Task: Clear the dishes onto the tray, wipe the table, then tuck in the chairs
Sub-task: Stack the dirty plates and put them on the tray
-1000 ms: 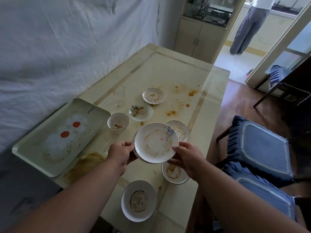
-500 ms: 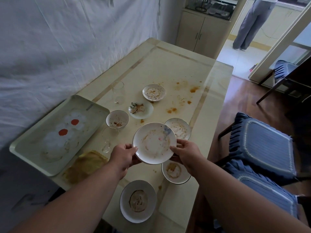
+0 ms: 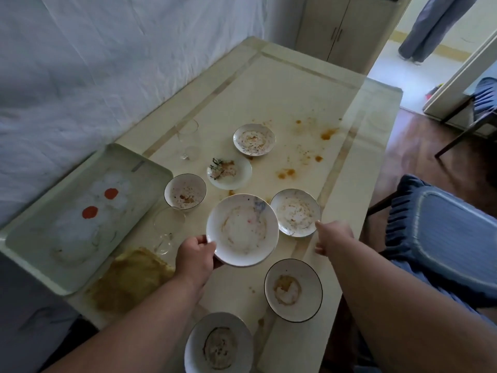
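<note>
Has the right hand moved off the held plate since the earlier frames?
Yes. The right hand has let go and shifted right, now at the rim of the neighbouring dirty plate; the left hand alone grips the held plate.

Glossy ceramic plate [image 3: 242, 229], clear glass tumbler [image 3: 188, 138], smooth polished tabletop [image 3: 282, 90]

1. I can read no words, numbers, brand names or signs anywhere in front of me.
2. The tray [image 3: 150, 168] carries a small grey rectangular mark near its far corner, too blurred for me to tell whether it holds any lettering.
</note>
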Tool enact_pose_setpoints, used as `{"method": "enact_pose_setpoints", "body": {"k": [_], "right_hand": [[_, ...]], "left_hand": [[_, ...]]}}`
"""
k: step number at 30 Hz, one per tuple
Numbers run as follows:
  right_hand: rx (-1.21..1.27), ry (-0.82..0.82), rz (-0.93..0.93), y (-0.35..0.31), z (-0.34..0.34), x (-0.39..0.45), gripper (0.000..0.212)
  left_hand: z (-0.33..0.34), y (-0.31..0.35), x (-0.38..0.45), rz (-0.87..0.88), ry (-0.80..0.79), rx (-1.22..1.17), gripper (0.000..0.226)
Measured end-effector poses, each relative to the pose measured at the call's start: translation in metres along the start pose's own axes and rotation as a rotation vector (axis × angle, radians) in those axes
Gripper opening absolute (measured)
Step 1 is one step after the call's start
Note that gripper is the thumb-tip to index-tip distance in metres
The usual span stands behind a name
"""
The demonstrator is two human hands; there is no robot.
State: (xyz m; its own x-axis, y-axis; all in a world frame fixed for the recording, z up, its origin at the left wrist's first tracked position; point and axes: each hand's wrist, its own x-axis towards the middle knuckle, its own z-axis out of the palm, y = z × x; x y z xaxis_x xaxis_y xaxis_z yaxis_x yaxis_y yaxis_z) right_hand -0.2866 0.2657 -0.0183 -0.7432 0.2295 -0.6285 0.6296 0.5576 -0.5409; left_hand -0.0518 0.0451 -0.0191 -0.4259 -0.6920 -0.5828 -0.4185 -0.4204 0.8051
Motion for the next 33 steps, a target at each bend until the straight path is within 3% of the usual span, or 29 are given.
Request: {"method": "enact_pose_setpoints", "body": {"k": [3, 12, 19, 26, 33], "right_hand": [[0.04, -0.002, 0.08, 0.001, 0.009, 0.024, 0.044], [-0.055, -0.017, -0.004, -0.008, 0.009, 0.036, 0.029], [0.169, 0.035, -0.105, -0.018, -0.008, 0.044, 0.019], [0.252, -0.126, -0.211, -0.032, 0.008, 0.013, 0.019], [0.143, -0.287, -0.241, -0.017, 0.038, -0.01, 0.022]], "left_hand": [[0.006, -0.009, 0.016, -0.009, 0.025, 0.01, 0.016], [0.017, -0.028, 0.039, -0.047, 0.057, 0.103, 0.015], [0.021, -0.028, 0.042, -0.038, 0.063, 0.082, 0.014], [0.041, -0.022, 0.043, -0.005, 0.054, 0.096, 0.009], [0.053, -0.018, 0.045, 0.042, 0.103, 0.164, 0.005]]}}
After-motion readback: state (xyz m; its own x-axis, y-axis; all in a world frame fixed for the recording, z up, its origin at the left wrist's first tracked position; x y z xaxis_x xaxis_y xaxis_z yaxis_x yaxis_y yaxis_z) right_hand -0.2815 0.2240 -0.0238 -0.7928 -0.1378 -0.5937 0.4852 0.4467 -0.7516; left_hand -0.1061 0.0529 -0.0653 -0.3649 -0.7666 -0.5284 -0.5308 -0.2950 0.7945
